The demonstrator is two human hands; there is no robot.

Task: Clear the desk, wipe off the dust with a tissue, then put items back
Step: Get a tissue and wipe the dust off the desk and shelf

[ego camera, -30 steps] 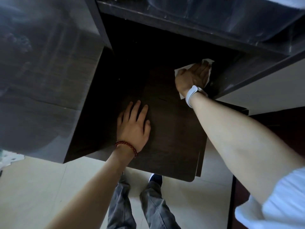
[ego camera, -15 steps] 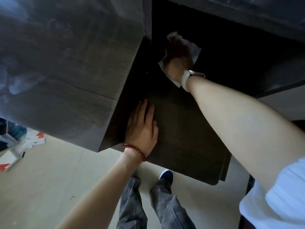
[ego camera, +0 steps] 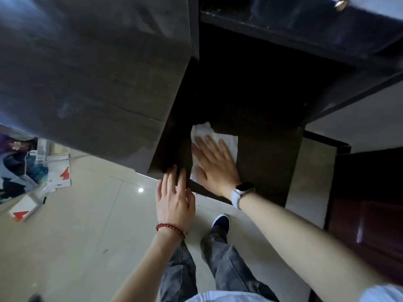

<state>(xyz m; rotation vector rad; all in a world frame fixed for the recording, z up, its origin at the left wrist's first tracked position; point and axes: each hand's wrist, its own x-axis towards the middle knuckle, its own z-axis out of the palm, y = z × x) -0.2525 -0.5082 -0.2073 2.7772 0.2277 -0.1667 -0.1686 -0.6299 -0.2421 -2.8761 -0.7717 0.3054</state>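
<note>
A white tissue (ego camera: pixel 226 140) lies spread on the dark wooden desk surface (ego camera: pixel 266 158), near its front left corner. My right hand (ego camera: pixel 216 168), with a white watch on the wrist, presses flat on the tissue with fingers spread and covers its lower half. My left hand (ego camera: pixel 174 201), wearing a red bead bracelet, hovers at the desk's front edge with fingers apart and holds nothing. Its fingertips reach the edge while the palm is over the floor.
A large dark wooden panel (ego camera: pixel 87 73) juts out at upper left, right beside the tissue. Another dark ledge (ego camera: pixel 305 29) overhangs at the top. Several printed packages (ego camera: pixel 32 171) lie on the tiled floor at left. A reddish-brown cabinet (ego camera: pixel 370 214) stands at right. My shoe (ego camera: pixel 221 222) is below the desk edge.
My right hand dragged the tissue from the back of the surface to the front left corner. My left hand slid off the surface to its front edge.
</note>
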